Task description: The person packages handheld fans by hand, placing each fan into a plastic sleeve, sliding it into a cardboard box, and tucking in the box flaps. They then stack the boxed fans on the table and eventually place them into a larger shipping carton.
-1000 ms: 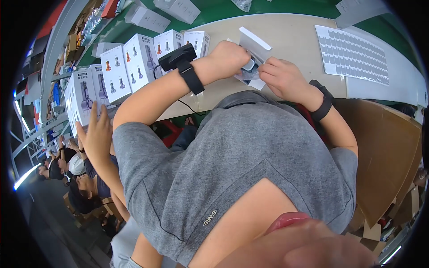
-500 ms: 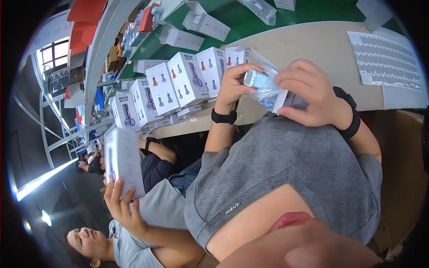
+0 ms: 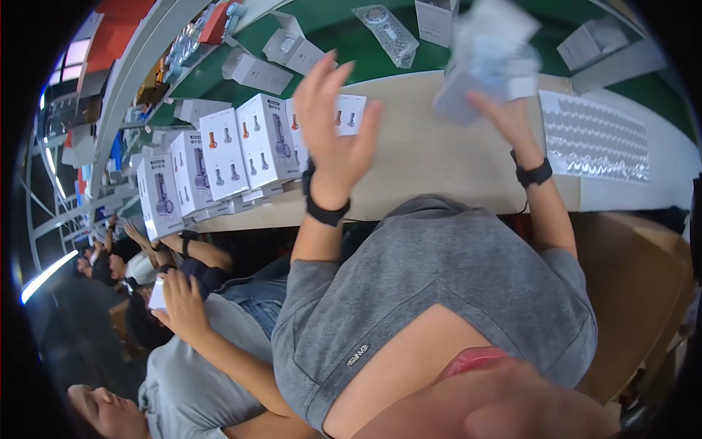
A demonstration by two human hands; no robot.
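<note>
I've got a flat beige tabletop (image 3: 424, 164) w/ a green work surface (image 3: 344, 73) past its far edge; bright white tube light (image 3: 50, 276) far L of rm. Silver-white label sheet (image 3: 596, 139) at tabletop's R edge. White cardboard boxes printed w/ fan pics (image 3: 223, 157) line the L edge. On green: opened white carton (image 3: 296, 53), contents can't tell; clear bubble-plastic sleeve (image 3: 387, 38) w/ roundish item inside. R hand (image 3: 508, 117) fingers closed on blurred white box (image 3: 472, 80), above tabletop's far edge, R of ctr; its contents unclear. L hand (image 3: 330, 143) raised, fingers spread, empty, by printed boxes.
</note>
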